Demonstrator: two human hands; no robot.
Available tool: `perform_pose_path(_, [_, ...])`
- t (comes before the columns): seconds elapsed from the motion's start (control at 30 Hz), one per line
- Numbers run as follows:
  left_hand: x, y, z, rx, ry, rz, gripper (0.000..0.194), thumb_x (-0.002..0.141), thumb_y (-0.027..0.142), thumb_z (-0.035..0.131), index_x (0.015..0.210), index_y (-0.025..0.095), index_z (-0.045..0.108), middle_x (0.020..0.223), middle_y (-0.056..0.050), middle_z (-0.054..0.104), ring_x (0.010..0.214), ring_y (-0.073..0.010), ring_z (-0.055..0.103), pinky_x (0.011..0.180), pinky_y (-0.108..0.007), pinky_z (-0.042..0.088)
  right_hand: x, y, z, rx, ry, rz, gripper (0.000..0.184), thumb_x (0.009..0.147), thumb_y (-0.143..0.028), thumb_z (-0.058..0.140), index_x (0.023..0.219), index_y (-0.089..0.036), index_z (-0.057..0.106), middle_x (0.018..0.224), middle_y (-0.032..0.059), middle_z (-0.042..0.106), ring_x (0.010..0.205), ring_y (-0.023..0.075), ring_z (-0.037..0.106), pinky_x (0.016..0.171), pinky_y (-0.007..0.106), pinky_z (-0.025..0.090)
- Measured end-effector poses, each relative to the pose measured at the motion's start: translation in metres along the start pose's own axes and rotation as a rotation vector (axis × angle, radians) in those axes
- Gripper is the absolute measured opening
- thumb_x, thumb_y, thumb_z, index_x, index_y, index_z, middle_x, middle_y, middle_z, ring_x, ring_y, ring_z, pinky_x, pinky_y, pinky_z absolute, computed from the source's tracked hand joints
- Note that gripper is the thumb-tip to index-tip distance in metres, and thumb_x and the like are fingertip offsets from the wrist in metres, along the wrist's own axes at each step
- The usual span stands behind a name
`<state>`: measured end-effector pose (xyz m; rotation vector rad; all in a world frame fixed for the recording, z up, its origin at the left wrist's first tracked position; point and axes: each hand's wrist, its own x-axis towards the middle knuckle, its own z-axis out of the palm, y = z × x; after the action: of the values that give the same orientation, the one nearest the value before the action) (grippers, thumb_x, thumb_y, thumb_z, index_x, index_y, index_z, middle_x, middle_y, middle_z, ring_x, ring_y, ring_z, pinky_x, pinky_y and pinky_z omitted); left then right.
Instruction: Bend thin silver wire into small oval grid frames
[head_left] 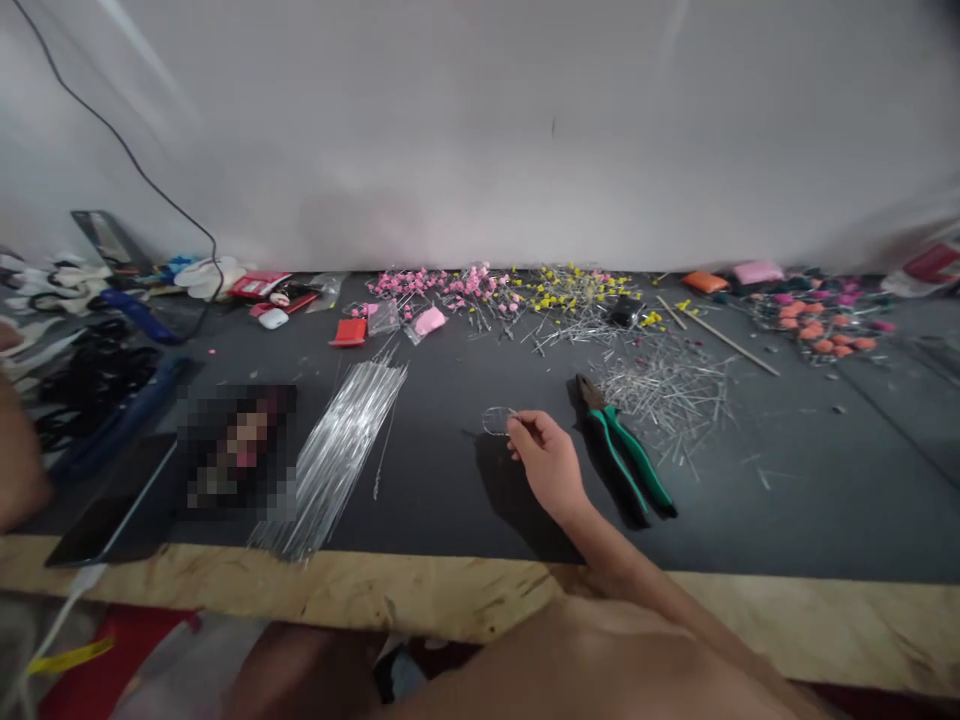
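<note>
In the head view, the right hand [551, 460] has thumb and fingertips pinched together on a thin wire loop [493, 421], held above the dark tabletop [442, 480]. The left hand cannot be made out, so its state cannot be told. Just beside the right hand lie green-handled pliers [626, 450], with a heap of loose wire pieces [667, 385] beyond them. A bundle of straight wires [337, 450] lies to the left; pink-headed stems [442, 285] and yellow-headed stems [574, 288] lie near the wall [480, 130].
</note>
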<state>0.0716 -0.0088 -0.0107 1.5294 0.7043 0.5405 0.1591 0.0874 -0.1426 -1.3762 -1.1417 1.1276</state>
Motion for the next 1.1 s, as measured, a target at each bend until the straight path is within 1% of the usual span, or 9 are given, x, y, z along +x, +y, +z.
perform_pose_path(0.07, [0.009, 0.006, -0.012, 0.042, 0.02, 0.025, 0.021, 0.084, 0.022, 0.054, 0.093, 0.029, 0.071, 0.086, 0.002, 0.073, 0.078, -0.0141, 0.067, 0.073, -0.024, 0.053, -0.004, -0.001, -0.002, 0.011, -0.033, 0.028, 0.023, 0.081, -0.044, 0.056, 0.086, -0.022, 0.062, 0.067, 0.0015, 0.062, 0.062, 0.0176, 0.059, 0.058, 0.03, 0.05])
perform_pose_path(0.17, [0.021, 0.008, -0.036, 0.214, 0.32, 0.02, 0.024, 0.089, 0.019, 0.047, 0.093, 0.023, 0.069, 0.088, 0.0, 0.073, 0.08, -0.0128, 0.066, 0.077, -0.024, 0.051, -0.009, -0.004, -0.008, 0.032, -0.077, 0.053, 0.021, 0.081, -0.042, 0.057, 0.085, -0.022, 0.062, 0.072, 0.0034, 0.064, 0.068, 0.0193, 0.062, 0.059, 0.03, 0.051])
perform_pose_path(0.23, [0.028, 0.001, -0.052, 0.204, 0.425, 0.018, 0.021, 0.09, 0.021, 0.047, 0.094, 0.022, 0.068, 0.087, -0.001, 0.073, 0.079, -0.0133, 0.066, 0.075, -0.024, 0.051, -0.013, -0.006, -0.013, 0.039, -0.114, 0.062, 0.019, 0.081, -0.04, 0.057, 0.084, -0.022, 0.062, 0.077, 0.0041, 0.065, 0.071, 0.0189, 0.062, 0.062, 0.029, 0.051])
perform_pose_path(0.33, [0.033, -0.017, -0.076, 0.255, 0.598, 0.006, 0.019, 0.09, 0.028, 0.051, 0.097, 0.021, 0.067, 0.087, -0.003, 0.072, 0.081, -0.0156, 0.067, 0.071, -0.025, 0.051, -0.017, -0.007, -0.022, 0.015, -0.162, 0.108, 0.021, 0.082, -0.041, 0.056, 0.083, -0.021, 0.064, 0.065, 0.0003, 0.061, 0.054, 0.0149, 0.056, 0.05, 0.027, 0.046])
perform_pose_path(0.43, [0.029, -0.035, -0.102, 0.351, 0.727, -0.037, 0.019, 0.089, 0.031, 0.053, 0.098, 0.021, 0.066, 0.088, -0.003, 0.071, 0.083, -0.0162, 0.067, 0.076, -0.027, 0.05, -0.02, -0.01, -0.031, -0.061, -0.205, 0.17, 0.022, 0.082, -0.04, 0.057, 0.084, -0.02, 0.066, 0.056, -0.0025, 0.056, 0.044, 0.0122, 0.049, 0.042, 0.024, 0.039])
perform_pose_path(0.6, [0.004, -0.06, -0.141, 0.411, 0.886, -0.148, 0.024, 0.086, 0.038, 0.055, 0.099, 0.02, 0.065, 0.092, -0.004, 0.071, 0.086, -0.0189, 0.065, 0.078, -0.029, 0.048, -0.021, -0.015, -0.037, -0.254, -0.279, 0.194, 0.018, 0.08, -0.031, 0.058, 0.09, -0.02, 0.069, 0.058, -0.0021, 0.06, 0.045, 0.0123, 0.052, 0.044, 0.024, 0.043])
perform_pose_path(0.83, [-0.024, -0.083, -0.183, 0.726, 0.891, -0.44, 0.03, 0.082, 0.035, 0.054, 0.106, 0.019, 0.064, 0.102, -0.007, 0.067, 0.086, -0.0233, 0.063, 0.08, -0.034, 0.046, -0.029, -0.016, -0.041, -0.364, -0.229, 0.057, 0.028, 0.077, -0.033, 0.064, 0.105, -0.026, 0.069, 0.09, 0.0051, 0.069, 0.066, 0.0168, 0.061, 0.059, 0.03, 0.049])
perform_pose_path(1.0, [-0.041, -0.098, -0.214, 0.858, 0.953, -0.487, 0.038, 0.077, 0.038, 0.057, 0.107, 0.017, 0.063, 0.1, -0.009, 0.065, 0.089, -0.0259, 0.062, 0.08, -0.035, 0.047, -0.03, -0.029, -0.056, -0.44, -0.169, 0.056, 0.032, 0.079, -0.043, 0.062, 0.106, -0.028, 0.068, 0.084, 0.0045, 0.067, 0.07, 0.0203, 0.061, 0.065, 0.034, 0.048])
perform_pose_path(1.1, [-0.045, -0.108, -0.224, 0.893, 0.906, -0.538, 0.044, 0.074, 0.041, 0.06, 0.11, 0.016, 0.062, 0.102, -0.011, 0.064, 0.09, -0.0269, 0.062, 0.078, -0.035, 0.048, -0.026, -0.04, -0.068, -0.427, -0.155, 0.054, 0.034, 0.078, -0.05, 0.059, 0.104, -0.029, 0.068, 0.078, 0.0038, 0.066, 0.068, 0.0208, 0.06, 0.061, 0.034, 0.047])
